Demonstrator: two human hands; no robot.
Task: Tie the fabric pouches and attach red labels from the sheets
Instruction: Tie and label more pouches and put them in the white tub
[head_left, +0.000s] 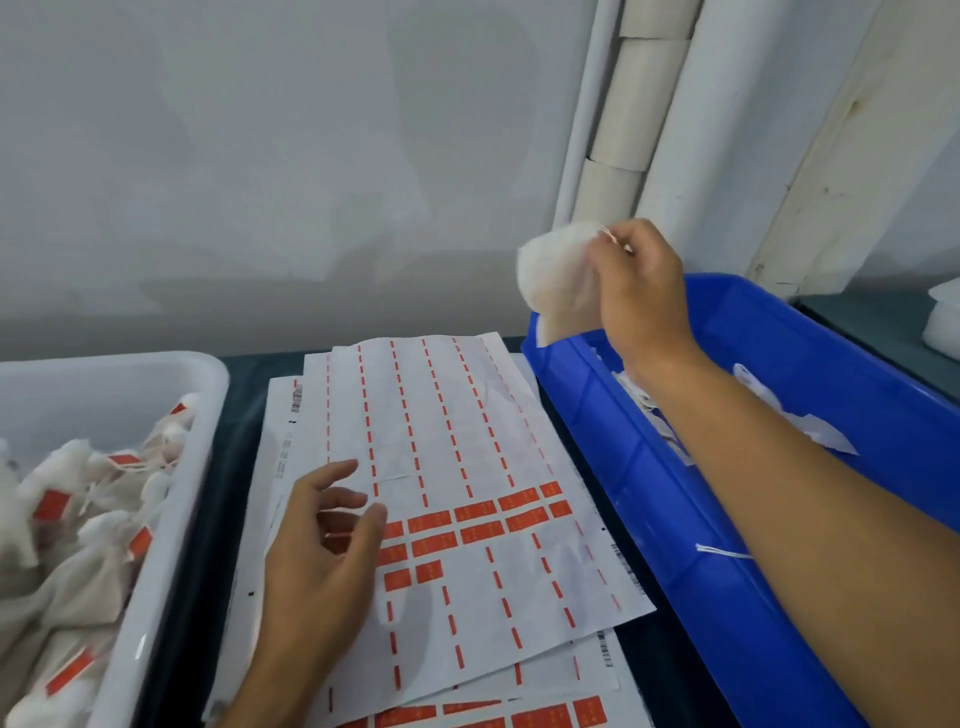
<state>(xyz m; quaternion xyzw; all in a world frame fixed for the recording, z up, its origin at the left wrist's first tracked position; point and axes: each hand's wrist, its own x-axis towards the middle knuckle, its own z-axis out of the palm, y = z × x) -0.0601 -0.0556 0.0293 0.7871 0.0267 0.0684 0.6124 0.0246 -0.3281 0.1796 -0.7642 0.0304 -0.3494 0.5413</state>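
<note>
At about two o'clock, above the near corner of the blue bin (727, 519), the right hand (641, 291) holds a white fabric pouch (553, 280) in the air, its grip pinching the drawstring end at the mouth of the pouch. At seven o'clock the left hand (322, 545) hovers over the top label sheet (467, 441), fingers spread and loosely curved, gripping nothing.

Step in hand, by judgement: a fresh pouch is being brought from the supply bin for tying. The next move calls for both hands on the drawstring to close it, then a red label (480, 532) peeled from the few rows left on the sheet and fixed to the pouch.

At nine o'clock a white bin (171, 467) holds pouches already tied and carrying red labels. More sheets lie stacked beneath the top one on a dark counter (239, 415). A plain grey wall (260, 156) stands behind; at one o'clock pale rolls (623, 140) are stacked between white uprights.
</note>
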